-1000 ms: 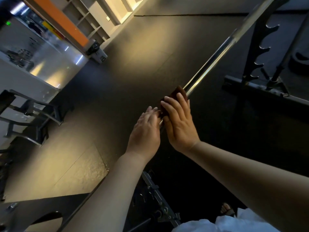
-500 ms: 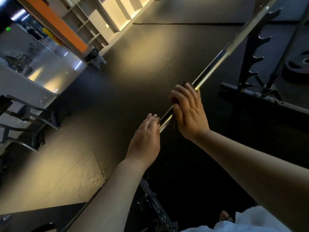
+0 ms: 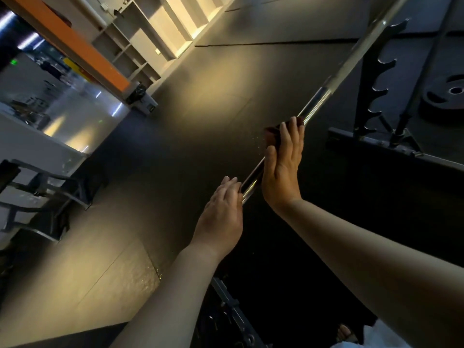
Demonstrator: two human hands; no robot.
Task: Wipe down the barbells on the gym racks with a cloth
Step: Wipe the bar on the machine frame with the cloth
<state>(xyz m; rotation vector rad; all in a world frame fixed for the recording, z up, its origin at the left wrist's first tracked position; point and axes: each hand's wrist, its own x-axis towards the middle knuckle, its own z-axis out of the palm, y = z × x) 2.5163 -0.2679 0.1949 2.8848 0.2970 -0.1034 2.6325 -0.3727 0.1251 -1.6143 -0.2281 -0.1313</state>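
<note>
Farther off, at the upper left, white cubby shelving (image 3: 148,36) is seen along the wall. Some of its compartments are brightly lit and some are in shadow, and what is kept in them cannot be made out (a few small dark items on its top edge are too small to name). On the right, a black weight plate (image 3: 442,96) is laid flat on the dark rubber floor (image 3: 200,109), just beyond a black rack upright (image 3: 374,91) lined with hooked pegs. A dark bench frame (image 3: 45,194) is seen at the left edge.

The barbell (image 3: 313,104) is stretched diagonally across the view, from the hands at the centre up to the top right, its chrome shaft catching the light. Its near end is hidden behind the left forearm.

A dark brownish cloth (image 3: 272,133) is wrapped round the shaft and is clamped there by the right hand (image 3: 282,172). The fingers (image 3: 291,131) are curled over the top of the cloth, the thumb (image 3: 270,154) is pressed against its near side, and only a small fold is left showing beside the fingertips.

The left hand (image 3: 222,214) is set lower on the same shaft, near the right, with a short stretch of bare chrome between them. Its fingers are hooked over the bar, directly on the metal. The thumb is hidden, so how fully the bar is encircled cannot be told.
</note>
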